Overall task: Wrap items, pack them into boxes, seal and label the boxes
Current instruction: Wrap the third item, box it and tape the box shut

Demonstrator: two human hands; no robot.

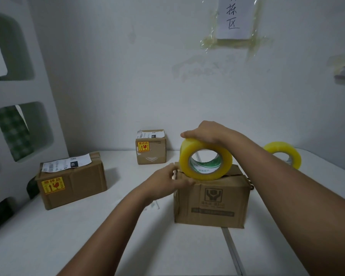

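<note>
Head view, right hand (pixel 205 132) gripping tape roll (pixel 205 163)

Paper sheet (pixel 235 16) taped to the wall, upper right of the frame: handwritten Chinese characters running downward; the lowest reads "区", the one above looks like "拣", the top one is cut off by the frame edge.

Left box (pixel 72 182), lower left: white shipping label (pixel 66 165) on its top with barcodes and "15H" on a dark patch; other print too small to read. Yellow sticker (pixel 53 185) on its front with red fragile-goods pictograms; characters blurred.

Back box (pixel 151 149), centre: a like yellow sticker (pixel 143 146), a white label on top, unreadable.

Near box (pixel 211 200), centre right: printed hands-holding-box emblem (pixel 213 194); lines beneath blurred.

Tape roll core (pixel 205 169): green print, illegible.
</note>
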